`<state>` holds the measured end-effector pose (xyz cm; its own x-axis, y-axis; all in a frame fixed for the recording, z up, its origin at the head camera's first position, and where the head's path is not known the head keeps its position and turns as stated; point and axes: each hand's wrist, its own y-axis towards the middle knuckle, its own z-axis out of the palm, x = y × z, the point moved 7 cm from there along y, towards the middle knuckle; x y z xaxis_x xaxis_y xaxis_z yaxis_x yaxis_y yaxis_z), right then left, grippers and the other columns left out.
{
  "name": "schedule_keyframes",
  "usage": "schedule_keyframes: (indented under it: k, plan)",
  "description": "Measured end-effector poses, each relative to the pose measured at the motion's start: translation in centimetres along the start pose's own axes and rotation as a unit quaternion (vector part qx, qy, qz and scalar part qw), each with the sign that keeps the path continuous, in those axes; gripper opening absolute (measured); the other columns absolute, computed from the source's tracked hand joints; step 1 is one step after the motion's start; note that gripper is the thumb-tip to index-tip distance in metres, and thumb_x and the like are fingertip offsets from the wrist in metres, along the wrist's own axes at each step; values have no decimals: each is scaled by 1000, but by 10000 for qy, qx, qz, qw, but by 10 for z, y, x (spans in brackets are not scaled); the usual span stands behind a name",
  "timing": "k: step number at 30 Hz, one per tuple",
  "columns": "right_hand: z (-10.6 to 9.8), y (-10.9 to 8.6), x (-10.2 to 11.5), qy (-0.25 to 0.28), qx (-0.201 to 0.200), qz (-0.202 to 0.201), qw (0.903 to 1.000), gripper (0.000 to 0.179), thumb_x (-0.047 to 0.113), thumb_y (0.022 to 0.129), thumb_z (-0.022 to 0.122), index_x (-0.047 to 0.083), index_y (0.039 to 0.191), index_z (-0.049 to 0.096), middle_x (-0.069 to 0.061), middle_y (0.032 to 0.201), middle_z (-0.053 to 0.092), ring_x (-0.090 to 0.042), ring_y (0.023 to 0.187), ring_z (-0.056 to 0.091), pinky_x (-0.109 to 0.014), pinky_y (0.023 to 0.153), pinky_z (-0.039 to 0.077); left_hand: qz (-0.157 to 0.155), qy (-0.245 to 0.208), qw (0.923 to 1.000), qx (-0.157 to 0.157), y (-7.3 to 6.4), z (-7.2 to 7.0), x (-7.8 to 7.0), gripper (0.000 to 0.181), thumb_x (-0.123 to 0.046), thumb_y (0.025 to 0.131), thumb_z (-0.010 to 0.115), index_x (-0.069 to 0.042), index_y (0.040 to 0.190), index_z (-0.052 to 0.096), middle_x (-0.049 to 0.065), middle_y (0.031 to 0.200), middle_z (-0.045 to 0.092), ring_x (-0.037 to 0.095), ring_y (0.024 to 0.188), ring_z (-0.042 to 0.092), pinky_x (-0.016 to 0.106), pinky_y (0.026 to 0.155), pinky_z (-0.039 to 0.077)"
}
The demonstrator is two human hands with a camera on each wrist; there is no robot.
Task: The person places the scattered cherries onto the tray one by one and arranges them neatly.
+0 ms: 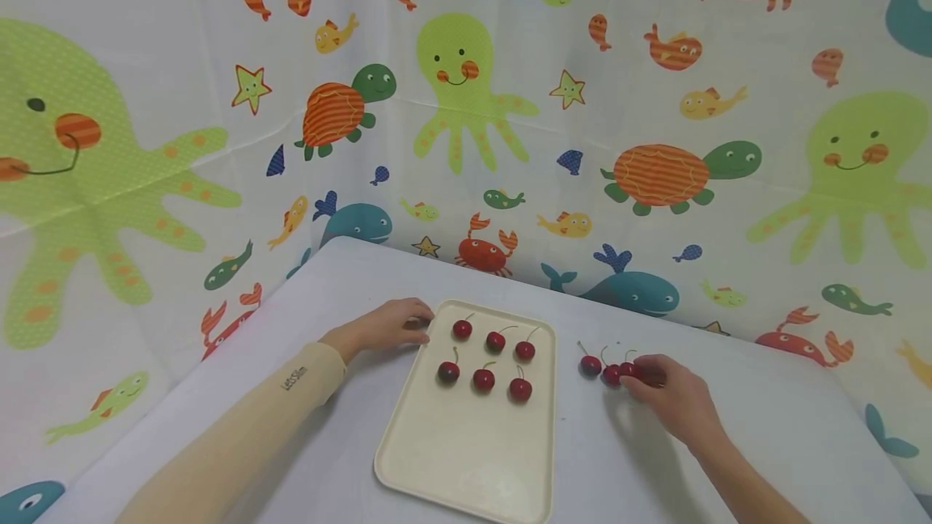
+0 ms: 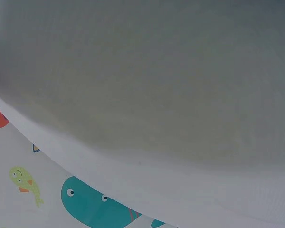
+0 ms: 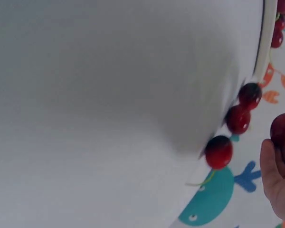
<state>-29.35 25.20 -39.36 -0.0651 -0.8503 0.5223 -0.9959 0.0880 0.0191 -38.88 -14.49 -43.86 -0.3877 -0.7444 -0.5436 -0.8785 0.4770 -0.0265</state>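
Observation:
A cream tray [image 1: 466,459] lies on the white table with two rows of red cherries [image 1: 484,379] on it, stems attached. My left hand [image 1: 386,326] is at the tray's upper left edge, fingers bent, fingertips by the rim. To the right of the tray, my right hand [image 1: 673,399] pinches a dark red cherry [image 3: 282,129] between thumb and fingers; in the head view the fingers mostly hide it. Close by, three loose cherries [image 1: 590,365] sit on the table, also seen in the right wrist view as a short line of cherries [image 3: 219,152]. The left wrist view shows no fingers clearly.
Behind the white table [image 1: 772,427] hangs a curtain [image 1: 524,144] printed with sea animals. It meets the table's back and left edges. The tray's raised rim [image 1: 555,411] stands between its cherries and the loose ones.

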Motion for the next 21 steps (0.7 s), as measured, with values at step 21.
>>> schedule_keyframes:
  k: [21]
  plan:
    - [47, -17, 79, 587, 202, -520, 9967, 38, 30, 75, 75, 13, 106, 62, 0, 94, 66, -15, 88, 63, -30, 72, 58, 194, 58, 9998, -24, 1, 1, 0, 42, -29, 82, 68, -12, 120, 59, 3, 122, 57, 20, 116, 52, 39, 101, 43]
